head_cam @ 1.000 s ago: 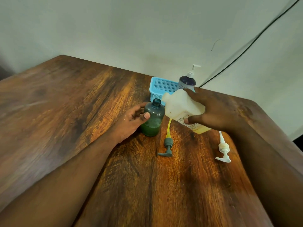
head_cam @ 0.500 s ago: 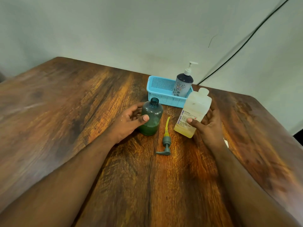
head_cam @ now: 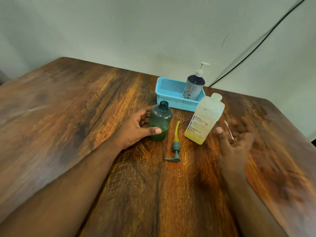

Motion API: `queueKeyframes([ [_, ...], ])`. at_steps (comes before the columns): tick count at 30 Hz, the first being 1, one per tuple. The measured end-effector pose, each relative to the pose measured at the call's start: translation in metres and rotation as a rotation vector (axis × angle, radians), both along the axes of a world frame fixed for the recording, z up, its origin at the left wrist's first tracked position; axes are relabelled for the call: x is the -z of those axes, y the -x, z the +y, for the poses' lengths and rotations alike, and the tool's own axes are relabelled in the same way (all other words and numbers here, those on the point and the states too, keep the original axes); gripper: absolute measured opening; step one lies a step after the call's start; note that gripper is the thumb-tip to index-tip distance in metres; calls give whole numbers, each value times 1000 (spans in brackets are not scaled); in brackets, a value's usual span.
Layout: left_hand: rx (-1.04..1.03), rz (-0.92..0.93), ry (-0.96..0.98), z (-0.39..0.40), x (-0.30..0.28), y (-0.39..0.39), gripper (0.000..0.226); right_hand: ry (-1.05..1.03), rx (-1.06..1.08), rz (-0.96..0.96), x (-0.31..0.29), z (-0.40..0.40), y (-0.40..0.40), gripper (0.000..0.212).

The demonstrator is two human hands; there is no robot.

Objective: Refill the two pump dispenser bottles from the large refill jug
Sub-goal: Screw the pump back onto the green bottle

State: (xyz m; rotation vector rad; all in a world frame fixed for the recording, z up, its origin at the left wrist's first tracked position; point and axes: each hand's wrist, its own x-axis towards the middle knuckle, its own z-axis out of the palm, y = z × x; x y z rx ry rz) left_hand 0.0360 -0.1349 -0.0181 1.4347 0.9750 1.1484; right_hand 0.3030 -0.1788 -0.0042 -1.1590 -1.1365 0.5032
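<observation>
Dark, streaked wooden surface (head_cam: 71, 127) carries everything. Left hand (head_cam: 136, 128) curls its fingers around the uncapped green translucent bottle (head_cam: 160, 122). Right hand (head_cam: 234, 142), blurred, hangs spread and empty just beside the upright translucent refill jug (head_cam: 204, 119) of yellow liquid.

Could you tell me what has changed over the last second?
The right hand tipped the refill jug back upright, set it on the table and let go. The left hand keeps its grip on the green bottle; the grey pump has not moved.
</observation>
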Motion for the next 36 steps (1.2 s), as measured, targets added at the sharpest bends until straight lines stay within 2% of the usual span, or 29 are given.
queueKeyframes([
  [3,3,8,4,0,-1,1,77,-14,-126,-297,2,-15,6,37],
  [6,7,17,-1,-1,-2,0,78,72,-389,-755,5,-10,13,42],
  [9,0,25,-3,-3,-2,0,78,80,-534,-1107,5,7,18,49],
  [12,-12,24,-8,-3,-1,0,75,54,-610,-1336,0,19,26,52],
  [15,-11,26,-12,-3,-1,0,74,14,-669,-1448,-3,27,31,46],
  [17,-12,26,-11,-3,-2,0,77,-2,-698,-1430,-5,29,31,41],
  [19,-7,24,-10,-3,-2,1,77,-40,-689,-1312,-9,28,29,36],
  [23,-5,22,-8,-3,-2,1,70,-161,-456,-913,-19,18,26,44],
  [26,1,23,-10,-3,-2,1,71,-280,-311,-662,-39,10,34,41],
  [30,-1,32,-18,-3,-3,1,73,-272,-389,-373,-74,4,49,39],
  [32,-4,39,-22,-3,-3,1,72,-260,-450,-300,-88,3,52,37],
  [36,-11,18,-23,-4,-2,0,70,-269,-507,-315,-99,1,54,36],
])
